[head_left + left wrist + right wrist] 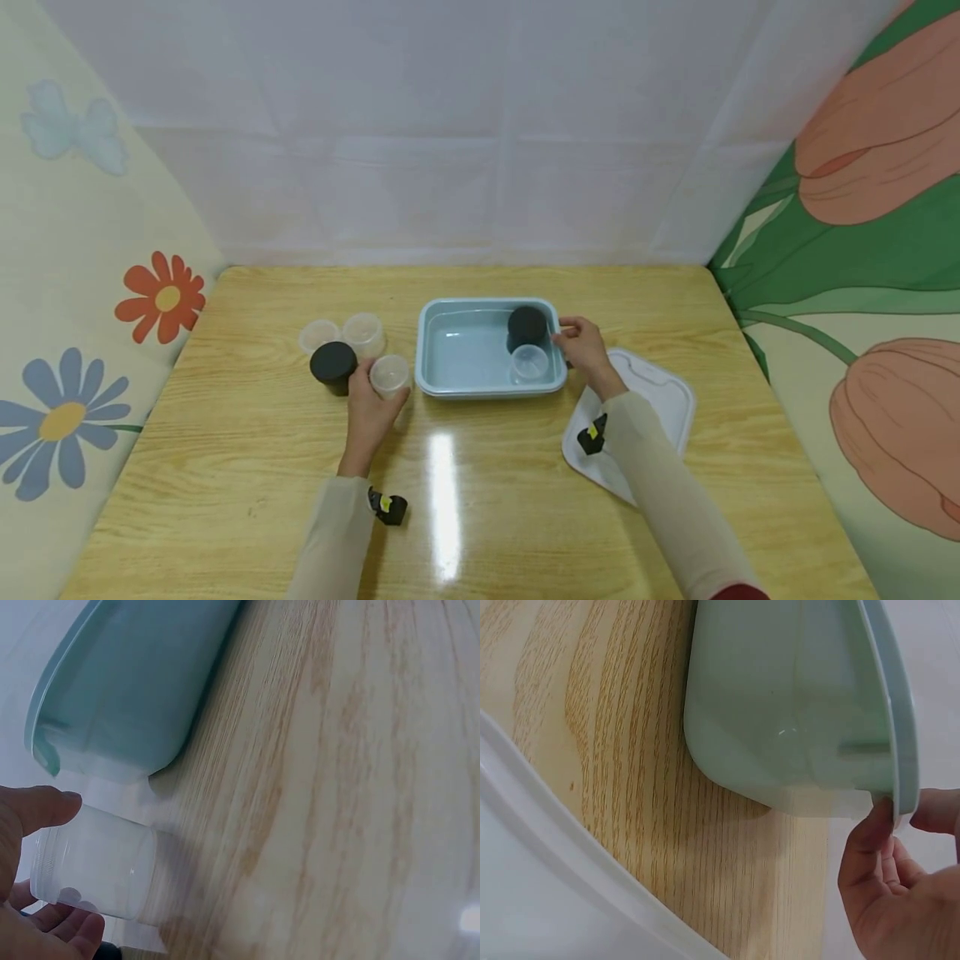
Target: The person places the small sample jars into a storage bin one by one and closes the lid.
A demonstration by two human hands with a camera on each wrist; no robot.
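Note:
My left hand (369, 414) grips a clear plastic jar (390, 377) between thumb and fingers, just left of the light blue tub (465, 389). In the left wrist view the jar (105, 862) shows its ribbed cap end by the fingers, its base close over the wood. With my right hand (587, 350) I pinch the tub's right rim; the right wrist view shows thumb and fingers either side of that rim (904, 750). Inside the tub, at its right end, stand a black-lidded jar (527, 325) and a clear jar (529, 363).
Left of my left hand stand a black-lidded jar (333, 363) and two clear jars, one at the back (363, 333) and one farther left (318, 335). A white lid (660, 392) lies under my right forearm. A white curtain (465, 167) hangs behind the table.

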